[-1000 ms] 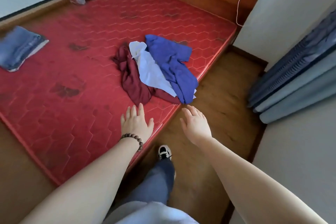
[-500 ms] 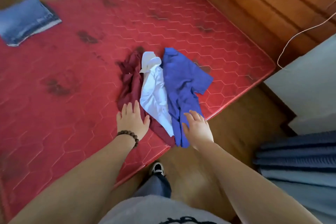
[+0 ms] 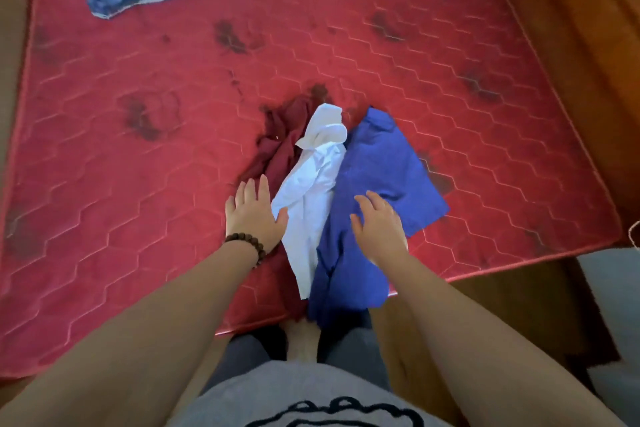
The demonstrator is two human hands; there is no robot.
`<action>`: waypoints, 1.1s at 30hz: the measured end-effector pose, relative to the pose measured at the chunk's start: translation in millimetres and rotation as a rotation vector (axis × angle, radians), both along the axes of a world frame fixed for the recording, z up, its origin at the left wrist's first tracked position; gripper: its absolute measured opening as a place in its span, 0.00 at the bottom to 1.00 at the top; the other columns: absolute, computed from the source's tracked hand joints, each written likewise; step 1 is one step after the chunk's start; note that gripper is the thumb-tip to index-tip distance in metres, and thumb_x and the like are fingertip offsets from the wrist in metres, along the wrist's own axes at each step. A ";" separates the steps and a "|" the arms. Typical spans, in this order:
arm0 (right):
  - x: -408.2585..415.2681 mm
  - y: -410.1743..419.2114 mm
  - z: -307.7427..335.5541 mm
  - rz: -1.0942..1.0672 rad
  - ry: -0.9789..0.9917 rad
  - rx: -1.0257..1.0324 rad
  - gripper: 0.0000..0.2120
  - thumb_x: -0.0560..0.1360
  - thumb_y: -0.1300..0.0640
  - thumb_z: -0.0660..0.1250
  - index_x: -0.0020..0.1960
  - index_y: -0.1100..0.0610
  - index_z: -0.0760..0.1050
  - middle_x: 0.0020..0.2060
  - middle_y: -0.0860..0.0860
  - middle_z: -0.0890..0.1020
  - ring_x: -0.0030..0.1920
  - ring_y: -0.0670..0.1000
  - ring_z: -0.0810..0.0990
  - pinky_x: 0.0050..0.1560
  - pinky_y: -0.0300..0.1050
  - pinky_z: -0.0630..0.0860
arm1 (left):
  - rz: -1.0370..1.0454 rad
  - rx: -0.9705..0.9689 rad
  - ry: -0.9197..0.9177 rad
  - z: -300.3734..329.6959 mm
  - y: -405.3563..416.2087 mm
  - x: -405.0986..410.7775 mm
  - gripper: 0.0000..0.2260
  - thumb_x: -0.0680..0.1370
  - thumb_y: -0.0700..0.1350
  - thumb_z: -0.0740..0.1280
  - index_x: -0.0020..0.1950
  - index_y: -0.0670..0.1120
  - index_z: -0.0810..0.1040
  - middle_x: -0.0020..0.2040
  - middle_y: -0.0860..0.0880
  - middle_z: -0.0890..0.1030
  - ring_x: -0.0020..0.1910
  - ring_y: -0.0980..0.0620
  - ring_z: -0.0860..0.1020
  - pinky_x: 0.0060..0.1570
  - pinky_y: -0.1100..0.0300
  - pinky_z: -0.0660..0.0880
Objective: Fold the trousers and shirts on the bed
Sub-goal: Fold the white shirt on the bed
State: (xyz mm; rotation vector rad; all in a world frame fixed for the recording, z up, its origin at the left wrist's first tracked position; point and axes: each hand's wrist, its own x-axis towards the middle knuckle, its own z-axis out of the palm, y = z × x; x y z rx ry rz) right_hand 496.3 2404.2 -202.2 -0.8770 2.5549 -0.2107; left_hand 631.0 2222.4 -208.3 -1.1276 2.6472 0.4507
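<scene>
Blue shirt (image 3: pixel 377 177) lay lengthwise toward the person at the bed's (image 3: pixel 138 156) near edge, its tail overhanging, directly under the right hand (image 3: pixel 377 225), whose grip was open and empty; the left hand (image 3: pixel 252 215), likewise spread, hovered beside the white shirt (image 3: pixel 311 198).

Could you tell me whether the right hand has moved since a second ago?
Yes. The right hand moved from beyond the mattress edge onto the blue shirt.

Since a second ago, reached forward from short of the clothes: left hand (image 3: pixel 254 215) now flat over the maroon garment (image 3: pixel 280 146) beside the white shirt (image 3: pixel 311 194), right hand (image 3: pixel 377 225) spread above the blue shirt (image 3: pixel 374 163).
</scene>
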 end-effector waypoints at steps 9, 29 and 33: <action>-104.5 -4.2 -21.1 0.289 -0.015 0.013 0.22 0.81 0.52 0.57 0.73 0.58 0.64 0.74 0.57 0.63 0.74 0.56 0.60 0.72 0.53 0.58 | 0.241 0.021 -0.004 -12.0 29.3 -66.9 0.34 0.78 0.58 0.59 0.78 0.43 0.51 0.76 0.41 0.58 0.76 0.43 0.54 0.72 0.45 0.56; -188.9 -142.4 -176.2 0.544 0.099 0.087 0.28 0.79 0.52 0.61 0.76 0.53 0.55 0.77 0.53 0.55 0.76 0.53 0.54 0.74 0.53 0.55 | 0.106 0.079 -0.070 -174.9 -47.2 -158.3 0.38 0.77 0.63 0.58 0.78 0.45 0.45 0.78 0.42 0.52 0.77 0.44 0.48 0.74 0.48 0.52; -195.7 -157.7 -216.2 0.608 0.151 0.064 0.26 0.78 0.54 0.63 0.74 0.52 0.60 0.71 0.54 0.66 0.71 0.56 0.65 0.67 0.51 0.63 | 0.085 0.133 -0.014 -213.1 -56.1 -173.0 0.36 0.77 0.61 0.60 0.78 0.45 0.51 0.74 0.44 0.61 0.73 0.44 0.60 0.70 0.51 0.59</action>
